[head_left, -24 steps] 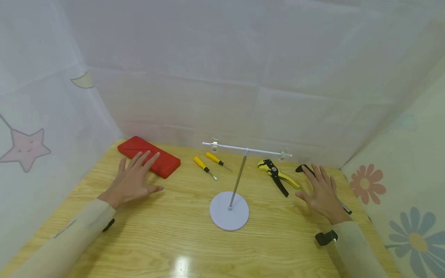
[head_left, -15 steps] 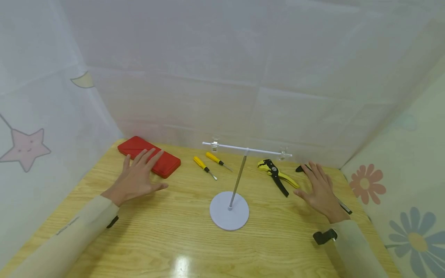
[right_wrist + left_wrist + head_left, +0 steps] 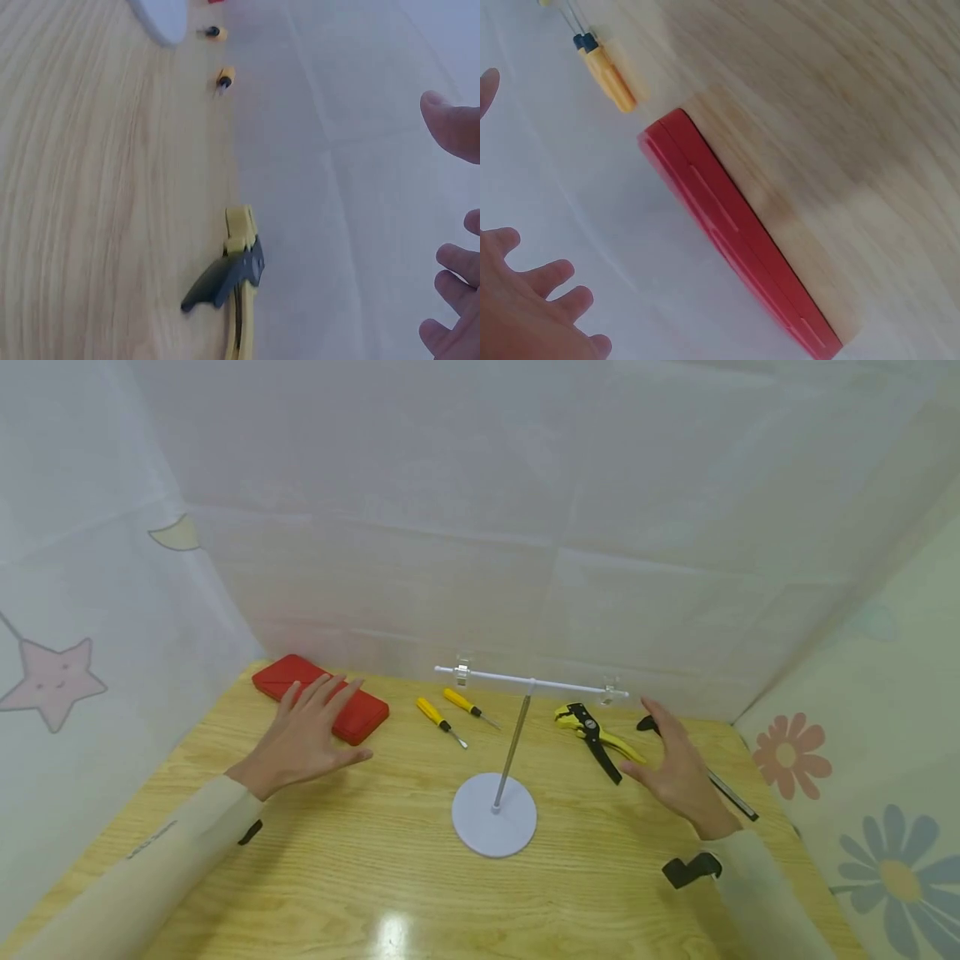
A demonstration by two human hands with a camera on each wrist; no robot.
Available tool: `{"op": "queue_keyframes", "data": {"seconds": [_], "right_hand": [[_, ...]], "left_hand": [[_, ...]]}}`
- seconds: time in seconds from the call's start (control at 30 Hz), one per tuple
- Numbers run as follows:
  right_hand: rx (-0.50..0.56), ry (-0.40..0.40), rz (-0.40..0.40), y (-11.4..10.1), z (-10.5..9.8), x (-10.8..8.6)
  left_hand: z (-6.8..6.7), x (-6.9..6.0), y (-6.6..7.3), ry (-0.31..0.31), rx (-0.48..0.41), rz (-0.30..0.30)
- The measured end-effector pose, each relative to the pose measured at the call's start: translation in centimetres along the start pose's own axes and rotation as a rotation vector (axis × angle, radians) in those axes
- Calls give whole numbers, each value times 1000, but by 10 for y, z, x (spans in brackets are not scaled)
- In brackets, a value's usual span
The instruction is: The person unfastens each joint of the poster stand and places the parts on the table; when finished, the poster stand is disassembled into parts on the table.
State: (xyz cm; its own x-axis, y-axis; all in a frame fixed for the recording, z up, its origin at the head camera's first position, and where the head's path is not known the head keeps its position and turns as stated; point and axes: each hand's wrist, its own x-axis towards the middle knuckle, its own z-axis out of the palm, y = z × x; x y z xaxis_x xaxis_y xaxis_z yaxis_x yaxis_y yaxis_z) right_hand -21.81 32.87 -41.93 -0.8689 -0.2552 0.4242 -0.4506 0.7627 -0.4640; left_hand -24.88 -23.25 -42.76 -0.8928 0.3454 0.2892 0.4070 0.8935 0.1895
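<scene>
My left hand (image 3: 303,743) is held above the table in front of a red case (image 3: 363,714), fingers spread and holding nothing. In the left wrist view, its fingertips (image 3: 551,277) appear apart from the case's long side. My right hand (image 3: 678,777) hovers at the right, thumb apart from the fingers, with nothing in it. Beneath it lies a long tool with a black end and a silver end (image 3: 735,796), its middle hidden by the hand. Left of that hand rest yellow and black wire strippers (image 3: 596,739), also visible in the right wrist view.
A stand with a white round base (image 3: 480,827), thin pole and white crossbar (image 3: 502,677) rises mid-table; clear clips sit near the bar's ends. Two yellow screwdrivers, one nearer (image 3: 432,712) and one farther (image 3: 462,702), lie behind it. White sheeting (image 3: 525,593) encloses the back and sides.
My left hand has shifted slightly right. The right hand has moved slightly left and turned, its fingers now closer together and more of the long tool showing. The objects have stayed in place.
</scene>
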Motion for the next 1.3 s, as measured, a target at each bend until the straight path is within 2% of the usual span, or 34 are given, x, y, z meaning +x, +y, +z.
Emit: {"op": "queue_keyframes", "data": {"seconds": [0.23, 0.43, 0.53, 0.73, 0.9, 1.1, 1.3], "right_hand": [[123, 30, -35, -19, 0, 7], [271, 29, 1, -31, -1, 10], [397, 22, -8, -36, -1, 12], [741, 20, -78, -54, 0, 16], [904, 23, -105, -74, 4, 19], [937, 14, -162, -95, 5, 26], [961, -8, -166, -104, 8, 28]], "left_hand": [[-5, 5, 10, 4, -22, 11], [-10, 10, 20, 14, -45, 23], [-12, 13, 25, 14, -56, 32], [-18, 19, 36, 4, -92, 30], [-26, 27, 49, -33, -167, 17], [-37, 34, 67, -35, -201, 36], [-48, 36, 83, -24, -233, 60]]}}
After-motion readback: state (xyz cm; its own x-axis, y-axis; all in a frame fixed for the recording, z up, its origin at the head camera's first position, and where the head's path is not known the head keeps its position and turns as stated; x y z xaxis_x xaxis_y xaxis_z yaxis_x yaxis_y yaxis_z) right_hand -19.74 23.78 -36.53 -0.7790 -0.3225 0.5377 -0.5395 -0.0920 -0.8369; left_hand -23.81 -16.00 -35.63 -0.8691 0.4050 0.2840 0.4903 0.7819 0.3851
